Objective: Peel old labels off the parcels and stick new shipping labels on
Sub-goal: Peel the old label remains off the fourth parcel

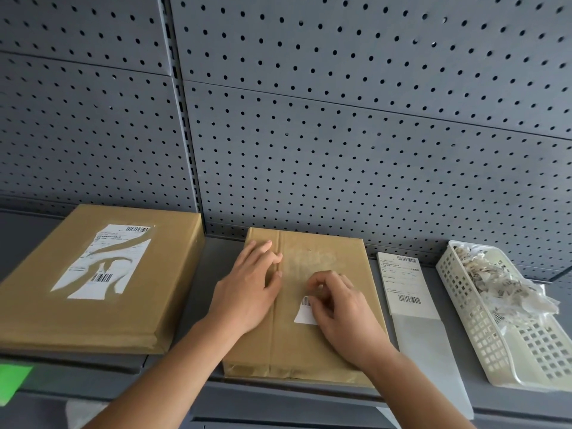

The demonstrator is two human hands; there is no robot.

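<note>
Midway through the job at the grey shelf: your left hand lies flat, fingers straight, pressing down the middle parcel, while your right hand curls its fingertips to pinch the upper edge of the last label remnant near the parcel's centre. Most of that old label looks gone, leaving a pale residue patch above the remnant. No new label is on it yet.

Left of the middle parcel, a larger parcel carries a torn label only partly stripped, so it likely needs peeling too.

Just right of the middle parcel, a fresh shipping label waits on its backing strip. Beyond that stands a white perforated basket, its far end heaped with peeled label scraps.
</note>
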